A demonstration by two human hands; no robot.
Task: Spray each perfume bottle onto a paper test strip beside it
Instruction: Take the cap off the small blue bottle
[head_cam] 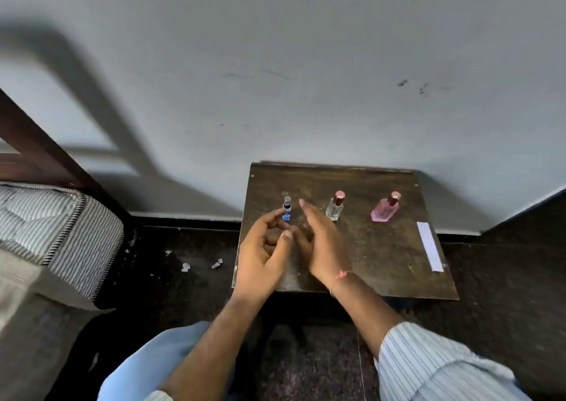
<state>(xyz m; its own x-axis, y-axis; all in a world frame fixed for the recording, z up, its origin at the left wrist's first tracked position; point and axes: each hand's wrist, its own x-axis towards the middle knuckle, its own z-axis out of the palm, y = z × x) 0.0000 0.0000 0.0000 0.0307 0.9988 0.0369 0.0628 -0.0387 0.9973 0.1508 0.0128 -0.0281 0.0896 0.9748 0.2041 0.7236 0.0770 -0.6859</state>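
Three perfume bottles stand in a row at the back of a small dark wooden table [379,253]: a small blue-labelled spray bottle [287,208] on the left, a clear bottle with a pink cap [334,206] in the middle, and a pink bottle [385,208] on the right. A white paper strip [429,246] lies along the table's right edge. My left hand [263,256] hovers just in front of the blue bottle, fingers loosely curled, holding nothing visible. My right hand [321,241] is beside it with straight fingers, between the blue and clear bottles.
The table stands against a grey wall. A striped mattress [61,235] on a dark wooden bed frame lies to the left. Small paper scraps [186,267] are scattered on the dark floor between bed and table.
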